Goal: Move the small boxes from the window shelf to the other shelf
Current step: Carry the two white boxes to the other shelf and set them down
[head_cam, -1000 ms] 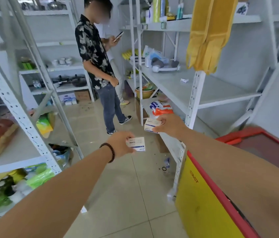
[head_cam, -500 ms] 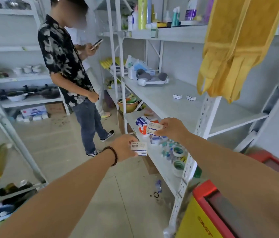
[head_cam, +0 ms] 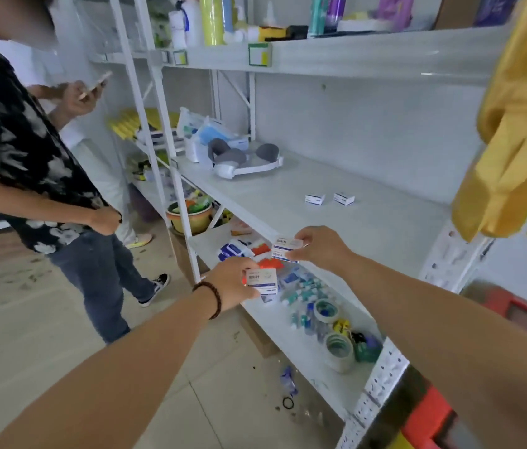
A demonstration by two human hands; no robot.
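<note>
My left hand grips a small white box with blue print, held in front of the lower shelf. My right hand holds another small white box at the front edge of the white middle shelf. Two more small white boxes, one and the other, lie side by side further back on that middle shelf. Both my arms reach forward from the bottom of the view.
A person in a dark patterned shirt stands close on the left. A yellow garment hangs at the right upright. Masks and a tray sit at the shelf's far end. Tape rolls and small bottles crowd the lower shelf. A red bin stands at bottom right.
The view has swung right and closer to the white shelf. Both hands, each still holding a box, have come nearer to the middle shelf's front edge.
</note>
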